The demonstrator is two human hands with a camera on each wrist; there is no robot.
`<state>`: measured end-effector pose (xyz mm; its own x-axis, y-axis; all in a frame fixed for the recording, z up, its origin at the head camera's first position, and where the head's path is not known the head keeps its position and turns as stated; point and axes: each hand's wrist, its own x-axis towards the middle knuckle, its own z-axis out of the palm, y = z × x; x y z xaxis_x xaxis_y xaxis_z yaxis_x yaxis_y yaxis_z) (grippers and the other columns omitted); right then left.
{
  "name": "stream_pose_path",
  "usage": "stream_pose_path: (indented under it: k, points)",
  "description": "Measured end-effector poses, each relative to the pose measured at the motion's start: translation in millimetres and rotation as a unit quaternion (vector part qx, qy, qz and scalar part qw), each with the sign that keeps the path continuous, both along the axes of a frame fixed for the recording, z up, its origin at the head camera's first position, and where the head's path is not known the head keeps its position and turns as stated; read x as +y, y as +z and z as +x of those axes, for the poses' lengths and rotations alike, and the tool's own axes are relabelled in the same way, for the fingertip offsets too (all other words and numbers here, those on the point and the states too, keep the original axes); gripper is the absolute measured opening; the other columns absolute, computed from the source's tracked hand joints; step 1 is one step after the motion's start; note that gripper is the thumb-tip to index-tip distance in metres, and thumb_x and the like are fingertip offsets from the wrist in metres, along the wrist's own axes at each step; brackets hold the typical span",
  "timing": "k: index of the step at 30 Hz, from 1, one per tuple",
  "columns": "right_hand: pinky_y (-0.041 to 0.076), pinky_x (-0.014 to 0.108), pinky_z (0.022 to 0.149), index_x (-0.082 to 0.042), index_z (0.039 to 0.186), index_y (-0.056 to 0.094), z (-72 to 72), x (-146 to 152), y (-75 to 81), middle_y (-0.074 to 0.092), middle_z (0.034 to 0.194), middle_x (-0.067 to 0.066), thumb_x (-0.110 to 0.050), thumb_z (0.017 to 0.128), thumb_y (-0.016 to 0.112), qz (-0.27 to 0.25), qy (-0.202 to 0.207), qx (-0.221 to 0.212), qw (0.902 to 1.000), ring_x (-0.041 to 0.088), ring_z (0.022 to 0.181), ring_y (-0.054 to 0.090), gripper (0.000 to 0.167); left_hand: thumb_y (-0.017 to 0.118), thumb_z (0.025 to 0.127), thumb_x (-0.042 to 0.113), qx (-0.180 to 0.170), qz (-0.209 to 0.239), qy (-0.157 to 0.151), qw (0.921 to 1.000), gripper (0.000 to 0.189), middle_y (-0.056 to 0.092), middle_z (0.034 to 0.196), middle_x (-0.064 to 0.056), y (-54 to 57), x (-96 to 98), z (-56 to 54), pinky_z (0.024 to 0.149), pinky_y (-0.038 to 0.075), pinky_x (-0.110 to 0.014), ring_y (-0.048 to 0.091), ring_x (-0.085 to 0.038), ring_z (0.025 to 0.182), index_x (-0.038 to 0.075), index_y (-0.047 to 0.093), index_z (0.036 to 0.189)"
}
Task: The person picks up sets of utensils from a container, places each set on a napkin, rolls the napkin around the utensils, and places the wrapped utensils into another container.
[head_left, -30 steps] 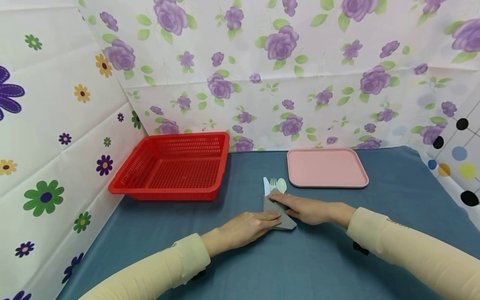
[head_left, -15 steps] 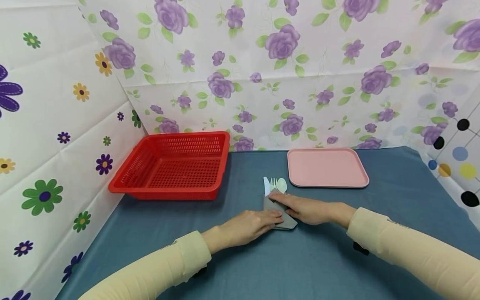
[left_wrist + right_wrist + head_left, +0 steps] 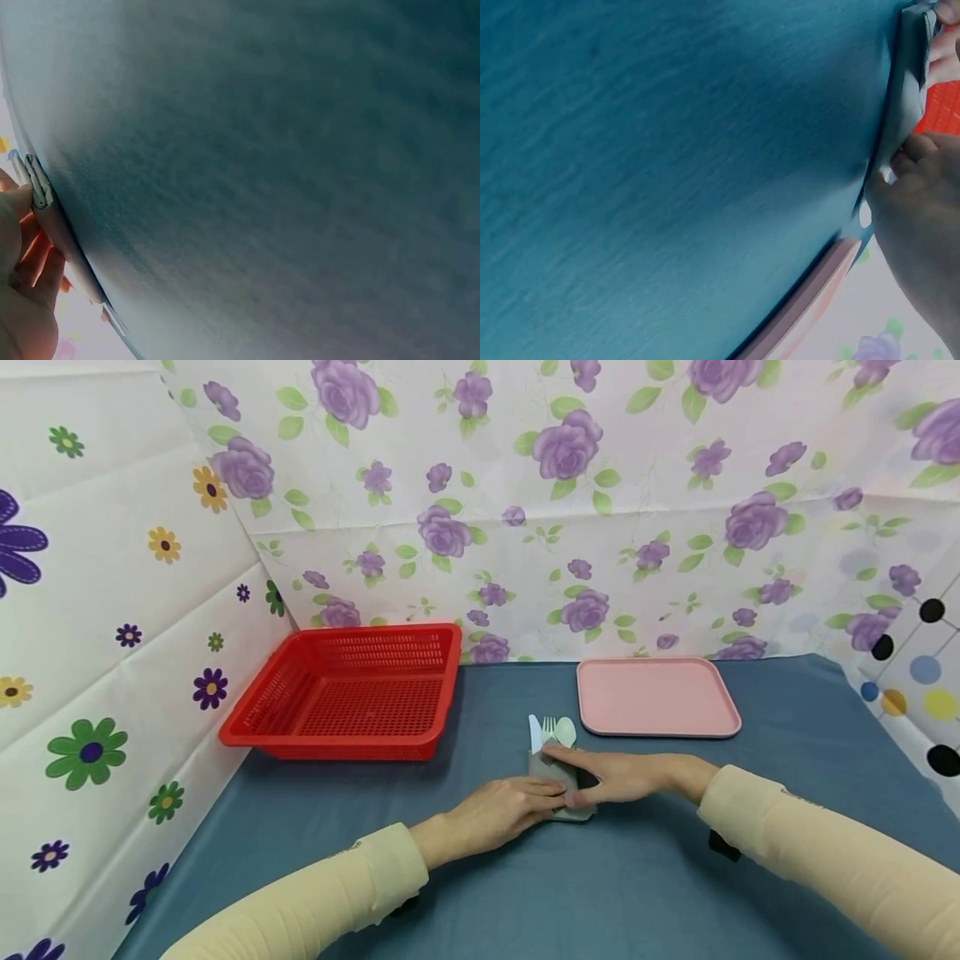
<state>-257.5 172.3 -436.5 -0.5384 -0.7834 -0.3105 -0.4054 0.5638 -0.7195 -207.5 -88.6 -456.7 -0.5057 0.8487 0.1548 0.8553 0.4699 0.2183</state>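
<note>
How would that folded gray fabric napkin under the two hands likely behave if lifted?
The napkin will probably flop at its edges, since its stacked folds look soft. The pale flat knife, pale tined fork and pale oval-headed spoon may slip out if it tilts, as their ends stick out past it.

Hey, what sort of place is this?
Probably a staged tabletop workspace, judging by the rose-print sheet hanging behind a blue-covered table that holds a red perforated basket.
</note>
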Motion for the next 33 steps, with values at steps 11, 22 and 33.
stream_pose_path:
  k: [11, 22, 33]
  points:
    - [0.017, 0.058, 0.126, -0.014, 0.169, 0.010, 6.5, -5, -2.3, 0.006, 0.175, 0.007, -0.038, 0.104, 0.065, 0.000, 0.036, 0.075, 0.9965, 0.030, 0.160, 0.004, 0.088, 0.060, 0.108, 0.018, -0.108, 0.032, -0.009, 0.9936, 0.040, 0.054, 0.155, -0.003, 4.7, -11.5, -11.7, 0.117, 0.040, -0.034, 0.047, -0.013, 0.145, 0.014, 0.062, 0.147]
    - [0.014, 0.059, 0.126, -0.013, 0.169, 0.008, 9.4, -6, -1.5, 0.006, 0.175, 0.007, -0.049, 0.102, 0.064, 0.016, 0.026, 0.089, 0.9956, 0.031, 0.160, 0.005, 0.094, 0.061, 0.108, 0.023, -0.067, 0.010, -0.019, 0.9975, 0.041, 0.050, 0.158, -0.004, 2.8, -11.8, -12.2, 0.117, 0.040, -0.035, 0.044, -0.013, 0.147, 0.013, 0.061, 0.148]
    - [0.014, 0.060, 0.125, -0.011, 0.169, 0.007, 10.6, -5, -5.7, 0.005, 0.175, 0.011, -0.043, 0.101, 0.068, 0.005, 0.024, 0.101, 0.9946, 0.032, 0.160, 0.004, 0.096, 0.052, 0.112, 0.024, -0.041, -0.044, -0.027, 0.9979, 0.048, 0.035, 0.167, -0.002, 1.1, -13.3, -8.4, 0.118, 0.038, -0.034, 0.031, -0.014, 0.154, 0.015, 0.046, 0.158]
